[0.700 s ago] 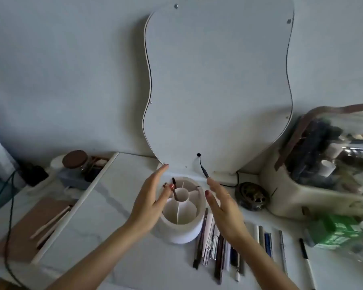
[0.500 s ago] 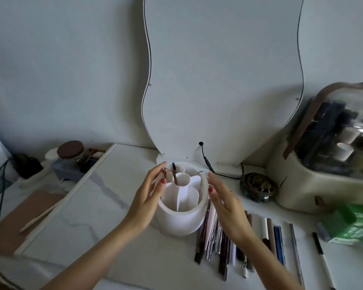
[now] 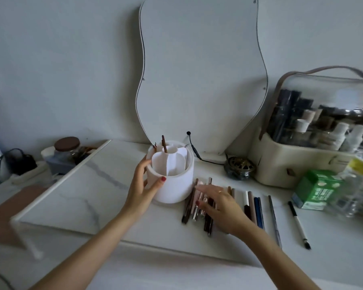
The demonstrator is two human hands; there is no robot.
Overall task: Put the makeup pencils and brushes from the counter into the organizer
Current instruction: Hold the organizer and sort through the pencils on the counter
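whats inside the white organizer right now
A brown pencil stands in the white organizer, with a couple of thin tips at the back rim. Its dividers and wall hide the compartment bottoms.

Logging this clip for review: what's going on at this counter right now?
A person is sorting makeup tools into a white round organizer. The left hand steadies its side, while the right hand rests open on a pile of pencils and brushes lying beside it, nothing lifted yet. One brown pencil stands in a back compartment; most tools lie on the counter, including a black-tipped brush farther right.
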